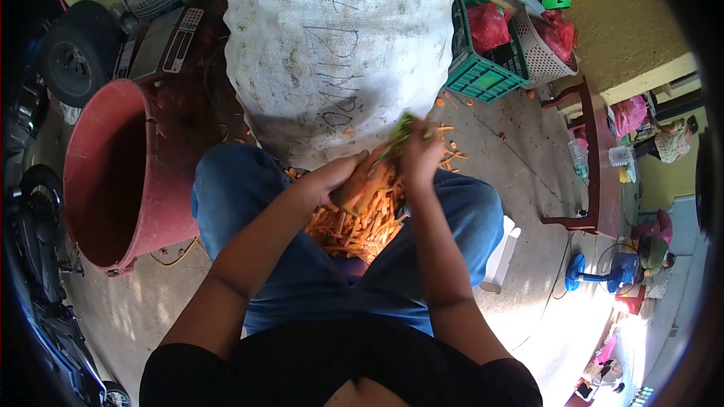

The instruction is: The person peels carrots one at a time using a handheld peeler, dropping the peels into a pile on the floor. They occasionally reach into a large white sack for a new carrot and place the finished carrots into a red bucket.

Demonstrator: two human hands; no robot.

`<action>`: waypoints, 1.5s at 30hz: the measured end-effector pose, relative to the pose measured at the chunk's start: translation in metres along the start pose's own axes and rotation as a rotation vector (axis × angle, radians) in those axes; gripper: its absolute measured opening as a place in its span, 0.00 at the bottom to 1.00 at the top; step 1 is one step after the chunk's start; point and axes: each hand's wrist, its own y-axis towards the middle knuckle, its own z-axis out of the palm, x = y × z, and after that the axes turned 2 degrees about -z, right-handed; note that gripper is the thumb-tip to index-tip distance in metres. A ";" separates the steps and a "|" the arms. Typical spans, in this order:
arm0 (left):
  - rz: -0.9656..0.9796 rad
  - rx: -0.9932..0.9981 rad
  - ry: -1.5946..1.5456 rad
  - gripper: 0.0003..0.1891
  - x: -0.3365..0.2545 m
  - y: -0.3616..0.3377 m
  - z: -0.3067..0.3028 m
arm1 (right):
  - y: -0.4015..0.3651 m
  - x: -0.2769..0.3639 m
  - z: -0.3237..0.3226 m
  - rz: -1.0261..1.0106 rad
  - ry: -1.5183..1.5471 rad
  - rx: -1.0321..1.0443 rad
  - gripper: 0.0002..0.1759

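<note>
Left: your left hand (338, 178) is wrapped on the near, left side of the orange piece (365, 185), probably carrot, thumb lying along it, other fingers mostly hidden. Keep that grip firm and low on the flank, fingertips tucked back from the green end (400, 136). Piece sits between your knees, above the heap of orange strips (354, 235); best keep it over the heap, so bits land there and not on the floor (520, 166).

Right: your right hand (421, 157) is bent in at the green end, blurred. Can't tell if its fingers pinch the green, press together or hold a tool. If there's an edge in it, short strokes away from the left thumb look safest. Wrist loose, elbow out, left hand as the steady side.

Direction: long axis slants, blunt orange end toward you and to the left, green end away from you and to the right, toward the white sack (339, 53). Looks tilted, not flat; exact pitch unclear. Hold that slant steady, or the piece may roll in your palm.
</note>
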 end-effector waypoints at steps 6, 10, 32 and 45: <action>-0.069 0.266 -0.122 0.22 0.002 -0.015 0.000 | 0.065 -0.070 -0.028 0.311 -0.011 -0.315 0.17; -0.021 0.024 -0.177 0.22 -0.014 -0.011 0.009 | 0.014 -0.015 -0.011 0.169 0.456 -0.018 0.14; 0.033 0.097 -0.177 0.19 -0.011 -0.005 0.004 | -0.011 0.010 -0.003 0.068 0.406 0.113 0.14; 0.106 0.077 0.279 0.18 -0.003 -0.026 0.016 | 0.062 -0.045 -0.026 0.188 -0.099 -0.305 0.16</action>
